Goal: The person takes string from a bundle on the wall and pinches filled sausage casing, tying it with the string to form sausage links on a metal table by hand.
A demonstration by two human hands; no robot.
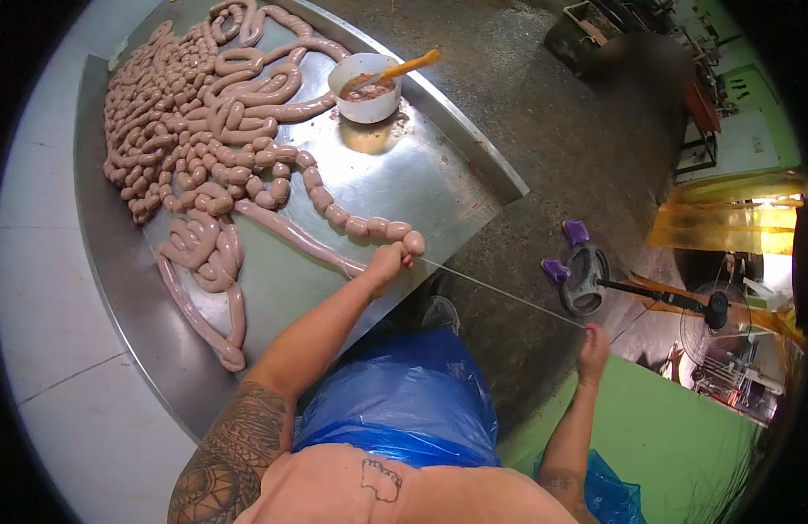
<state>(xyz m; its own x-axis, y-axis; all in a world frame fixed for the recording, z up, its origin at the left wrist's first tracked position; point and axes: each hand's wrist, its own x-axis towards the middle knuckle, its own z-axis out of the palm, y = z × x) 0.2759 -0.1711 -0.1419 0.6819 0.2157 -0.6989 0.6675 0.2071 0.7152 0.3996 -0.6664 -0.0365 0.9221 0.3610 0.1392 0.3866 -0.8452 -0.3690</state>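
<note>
My left hand (386, 265) is closed around the sausage at the table's near edge, just below the last round link (414, 243) of a tied chain. An unlinked length of sausage (295, 235) runs from the pile to this hand. A thin string (500, 290) stretches taut from the link across to my right hand (593, 354). The fingers of my right hand are closed on the string's far part, out to the right over the floor. Tied links (356, 226) curve back from my left hand into the big sausage pile (159, 113).
The steel table (439, 188) has a raised rim. On it stands a white bowl (369, 106) of ground meat with an orange-handled utensil (413, 64). A standing fan (717, 311), its round base (584, 279) and purple slippers (576, 232) are to the right. A tiled wall (37, 279) borders the left.
</note>
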